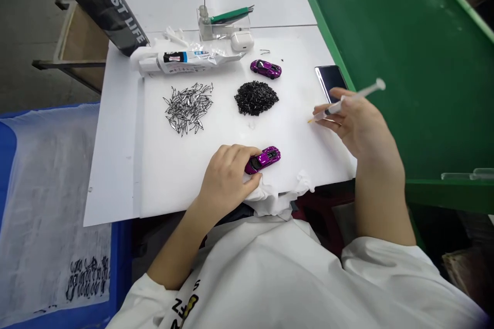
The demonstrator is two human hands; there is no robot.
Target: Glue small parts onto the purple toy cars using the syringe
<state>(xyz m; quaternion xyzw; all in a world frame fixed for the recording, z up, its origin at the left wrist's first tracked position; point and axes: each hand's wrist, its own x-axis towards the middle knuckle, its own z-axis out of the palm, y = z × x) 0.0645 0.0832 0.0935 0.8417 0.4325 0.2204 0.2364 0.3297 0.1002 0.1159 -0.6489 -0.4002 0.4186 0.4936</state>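
White worktop (116, 164), left fingers (235, 154) curled over a purple toy car (266, 159), right fingers (323, 119) pinching a light stiff syringe (357, 95) by its barrel, right of the car.

I count two purple toy cars (263, 160), one syringe (353, 97), one squeeze tube (185, 60), one phone (330, 82), two heaps of small parts (188, 108).

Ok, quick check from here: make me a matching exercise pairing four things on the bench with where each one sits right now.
Things:
1. Syringe
2. Nearer purple toy car
3. Pile of black pieces
4. Smartphone

Places:
A. Beside the green panel
B. In the right hand
C. Under the left hand
D. Next to the silver pieces

Pairs: 1-B, 2-C, 3-D, 4-A
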